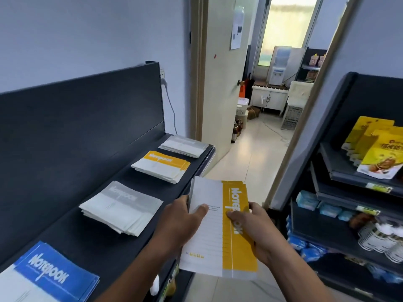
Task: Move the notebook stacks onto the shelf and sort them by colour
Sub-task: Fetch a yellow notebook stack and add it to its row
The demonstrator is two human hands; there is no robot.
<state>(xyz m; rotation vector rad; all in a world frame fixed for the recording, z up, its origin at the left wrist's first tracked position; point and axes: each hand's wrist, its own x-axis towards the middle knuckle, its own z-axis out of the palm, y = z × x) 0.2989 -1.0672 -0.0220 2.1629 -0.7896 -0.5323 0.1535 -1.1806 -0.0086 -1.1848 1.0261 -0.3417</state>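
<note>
both hands grasp a yellow notebook bundle [220,227] in the air beside the shelf [104,236]: left hand [181,223] on the white edge, right hand [248,227] on the yellow band. four stacks already lie on the shelf. advice: square the bundle, then lay it flat on the yellow stack [161,166], edges aligned.

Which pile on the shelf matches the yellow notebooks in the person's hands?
The yellow stack, third along the shelf from the near end. The blue stack lies nearest, with grey stacks either side of the yellow.
</note>
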